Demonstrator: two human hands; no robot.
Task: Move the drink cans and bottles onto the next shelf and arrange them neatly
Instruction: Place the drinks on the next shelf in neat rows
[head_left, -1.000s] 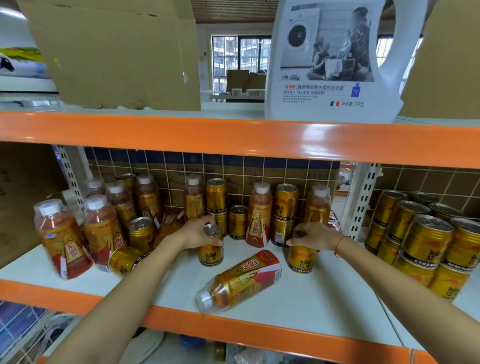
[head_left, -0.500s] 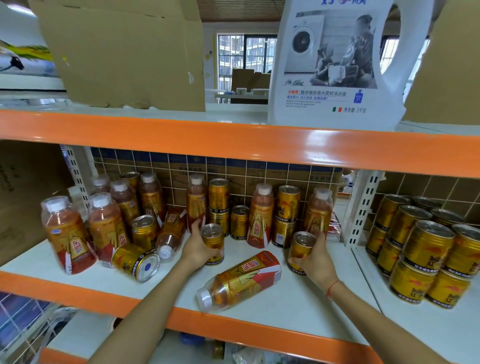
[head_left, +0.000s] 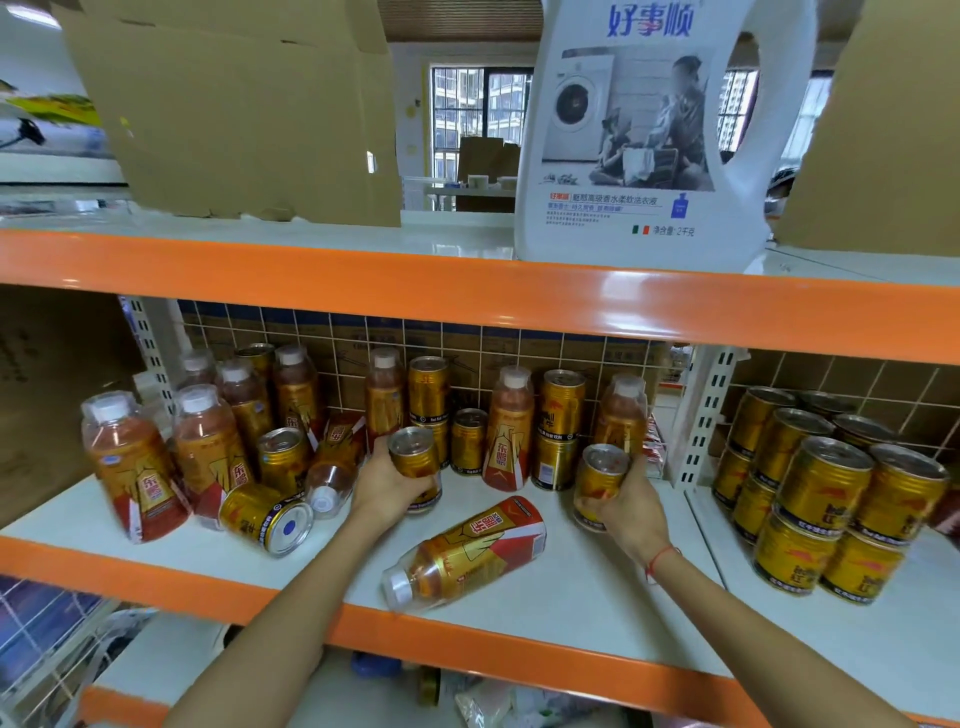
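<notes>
My left hand (head_left: 387, 491) grips a gold drink can (head_left: 415, 457) around its side, just above the white shelf (head_left: 571, 592). My right hand (head_left: 626, 506) grips a second gold can (head_left: 597, 478) tilted a little, near the shelf's right upright. A bottle (head_left: 467, 553) lies on its side between my forearms, cap toward me. Upright bottles (head_left: 132, 467) and cans (head_left: 561, 405) crowd the back and left of this shelf. One can (head_left: 265, 517) lies tipped over at the left. On the shelf to the right, gold cans (head_left: 821, 483) stand stacked two high.
A white perforated upright (head_left: 701, 415) divides the two shelves. The orange shelf beam (head_left: 467, 296) above carries a large white detergent jug (head_left: 639, 135) and cardboard boxes (head_left: 234, 104). An orange front edge (head_left: 467, 644) runs along the shelf below my arms.
Both hands shifted from the can tops to their sides and lifted the two cans off the shelf toward me. The view has tilted slightly upward.
</notes>
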